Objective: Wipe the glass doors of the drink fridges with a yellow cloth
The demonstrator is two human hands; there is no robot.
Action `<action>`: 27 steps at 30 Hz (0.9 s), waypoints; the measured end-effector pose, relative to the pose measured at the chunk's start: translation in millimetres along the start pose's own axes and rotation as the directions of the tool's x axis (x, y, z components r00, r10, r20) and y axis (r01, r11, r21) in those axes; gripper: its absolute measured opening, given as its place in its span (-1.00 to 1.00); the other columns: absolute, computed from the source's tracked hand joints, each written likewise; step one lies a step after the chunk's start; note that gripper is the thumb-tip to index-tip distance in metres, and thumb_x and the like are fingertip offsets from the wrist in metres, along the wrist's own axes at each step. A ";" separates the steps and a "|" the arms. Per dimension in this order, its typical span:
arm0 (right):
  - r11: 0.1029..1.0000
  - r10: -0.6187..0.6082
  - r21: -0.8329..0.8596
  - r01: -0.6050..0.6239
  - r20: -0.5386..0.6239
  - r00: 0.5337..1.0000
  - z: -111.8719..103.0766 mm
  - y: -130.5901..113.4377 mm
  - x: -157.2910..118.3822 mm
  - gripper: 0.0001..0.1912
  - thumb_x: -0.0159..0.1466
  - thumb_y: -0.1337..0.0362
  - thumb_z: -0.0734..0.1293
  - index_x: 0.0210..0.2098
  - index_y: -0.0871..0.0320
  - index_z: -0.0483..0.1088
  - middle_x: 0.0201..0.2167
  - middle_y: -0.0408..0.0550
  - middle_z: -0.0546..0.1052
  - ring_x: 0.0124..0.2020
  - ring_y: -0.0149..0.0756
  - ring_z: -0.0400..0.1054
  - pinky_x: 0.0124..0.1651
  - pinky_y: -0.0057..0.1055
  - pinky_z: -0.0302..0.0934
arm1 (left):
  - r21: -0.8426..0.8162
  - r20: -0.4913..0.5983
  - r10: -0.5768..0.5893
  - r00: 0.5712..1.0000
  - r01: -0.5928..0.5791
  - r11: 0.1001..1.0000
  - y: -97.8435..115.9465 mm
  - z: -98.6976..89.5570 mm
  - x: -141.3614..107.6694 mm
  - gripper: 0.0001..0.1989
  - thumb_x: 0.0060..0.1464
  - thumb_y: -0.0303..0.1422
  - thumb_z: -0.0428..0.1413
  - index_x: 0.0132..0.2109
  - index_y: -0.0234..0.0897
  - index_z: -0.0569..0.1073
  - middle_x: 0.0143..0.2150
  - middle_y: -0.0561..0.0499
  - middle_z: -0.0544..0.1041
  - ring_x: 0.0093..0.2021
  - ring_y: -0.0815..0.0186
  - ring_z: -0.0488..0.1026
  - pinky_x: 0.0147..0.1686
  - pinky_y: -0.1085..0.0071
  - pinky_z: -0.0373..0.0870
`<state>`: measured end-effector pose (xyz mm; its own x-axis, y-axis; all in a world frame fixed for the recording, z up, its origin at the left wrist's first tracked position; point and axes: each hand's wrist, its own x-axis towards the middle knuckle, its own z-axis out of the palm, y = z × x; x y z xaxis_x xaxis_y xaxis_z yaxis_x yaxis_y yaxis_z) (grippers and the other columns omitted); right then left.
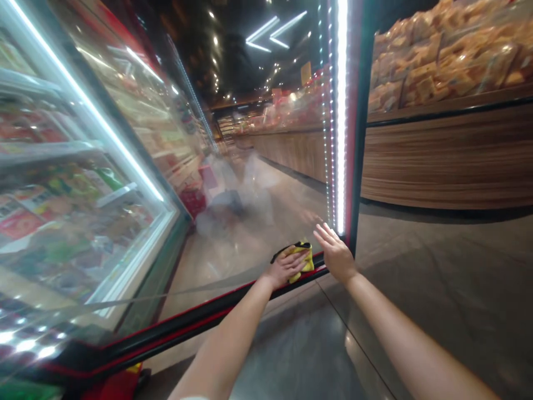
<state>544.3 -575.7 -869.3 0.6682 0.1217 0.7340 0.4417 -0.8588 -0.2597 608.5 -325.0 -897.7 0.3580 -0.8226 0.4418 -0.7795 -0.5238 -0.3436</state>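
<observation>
My left hand [286, 265] presses a yellow cloth with a black edge [307, 259] against the lower part of a glass door [250, 244], just above its bottom rail. The fingers lie over the cloth, which bunches out past them. To the right, my right hand [336, 253] holds nothing, its fingers stretched out at the glass by the door's lower right corner. A black frame with red edging [233, 309] runs along the bottom of the door. Up the right side goes a bright light strip [342, 111]. Blurred reflections show in the glass.
On the left is a lit refrigerated cabinet [62, 222] with packaged goods on shelves. A curved wooden display counter [445, 158] with bagged goods [449, 61] stands at the right. Grey tiled floor [416, 278] lies below, and something red [112, 386] sits at the lower left.
</observation>
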 end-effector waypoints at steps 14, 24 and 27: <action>0.987 -0.153 0.045 0.152 0.022 0.988 7.5 -44.0 11.3 -0.33 0.27 0.59 0.13 0.30 0.10 0.41 0.36 0.02 0.40 0.48 -0.09 0.09 0.46 0.04 0.17 | 0.264 -0.160 -0.262 0.952 0.297 0.918 4.4 -31.2 -91.4 -0.34 0.33 -0.48 0.07 0.45 0.17 0.20 0.49 0.22 0.21 0.57 0.41 -0.22 0.54 0.16 -0.44; 0.963 -0.261 0.074 0.258 0.037 0.965 23.8 -84.8 20.3 -0.30 0.30 0.55 0.15 0.36 0.02 0.34 0.36 -0.04 0.40 0.46 -0.10 0.14 0.42 0.00 0.25 | 0.316 -0.157 -0.308 0.938 0.343 0.884 -9.2 -38.5 -151.5 -0.35 0.31 -0.49 0.10 0.43 0.16 0.26 0.49 0.14 0.25 0.56 0.23 -0.02 0.56 0.02 -0.31; 0.952 -0.295 0.090 0.291 0.024 0.955 27.8 -97.9 22.9 -0.28 0.29 0.55 0.14 0.38 0.01 0.31 0.37 -0.04 0.40 0.46 -0.10 0.15 0.40 -0.01 0.28 | 0.329 -0.167 -0.226 0.960 0.271 0.905 -21.2 -46.2 -160.4 -0.39 0.34 -0.47 0.08 0.40 0.22 0.28 0.48 0.24 0.26 0.55 0.39 -0.01 0.56 0.17 -0.30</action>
<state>533.0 -475.0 -844.5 0.5224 0.3810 0.7628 0.6692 -0.7376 -0.0898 543.9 -171.7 -923.0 0.4341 -0.6339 0.6402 -0.4390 -0.7694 -0.4641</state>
